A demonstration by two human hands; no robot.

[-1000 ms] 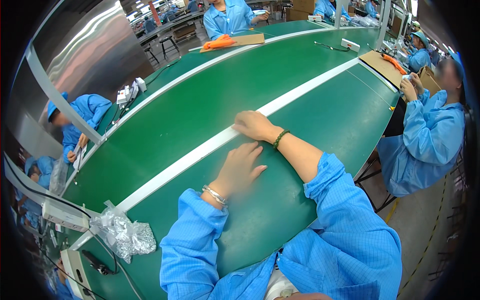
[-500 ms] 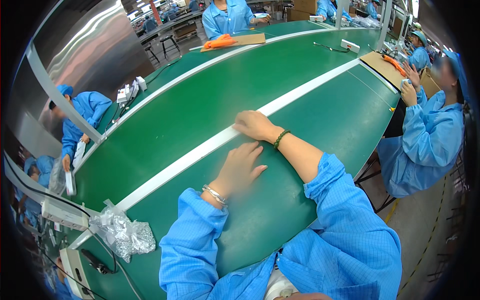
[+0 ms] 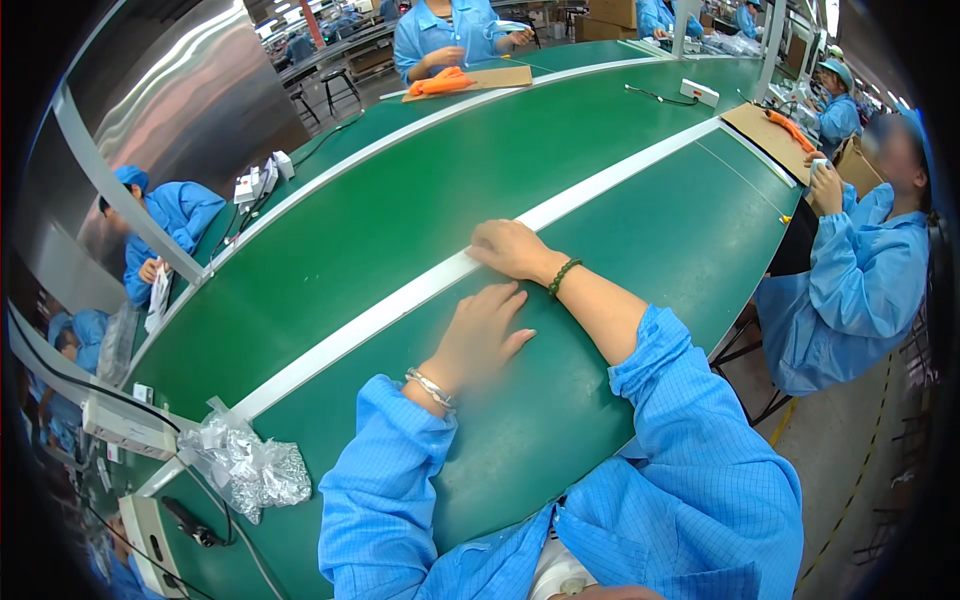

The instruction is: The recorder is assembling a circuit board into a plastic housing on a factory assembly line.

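Note:
My left hand (image 3: 474, 338) lies palm down on the green tabletop (image 3: 520, 430), fingers stretched out and thumb apart, with nothing in it. A silver bangle (image 3: 430, 390) circles its wrist. Just beyond it, my right hand (image 3: 512, 250) rests across the white strip (image 3: 380, 315) that divides the green surfaces. Its fingers bend loosely down over the strip; no object shows in it, though its underside is hidden. A green bead bracelet (image 3: 564, 277) sits on that wrist. Both forearms are in blue sleeves.
A clear plastic bag of small parts (image 3: 255, 465) lies at the near left, beside cables and a white power strip (image 3: 128, 428). At the right sits a co-worker (image 3: 845, 270) near an orange tool (image 3: 790, 130) on cardboard. Another orange tool (image 3: 442, 82) lies at the far side.
My hands stay put. At the left, a co-worker's white item has shifted upward, and a small white piece shows on the green surface. The far and right co-workers' hands have moved.

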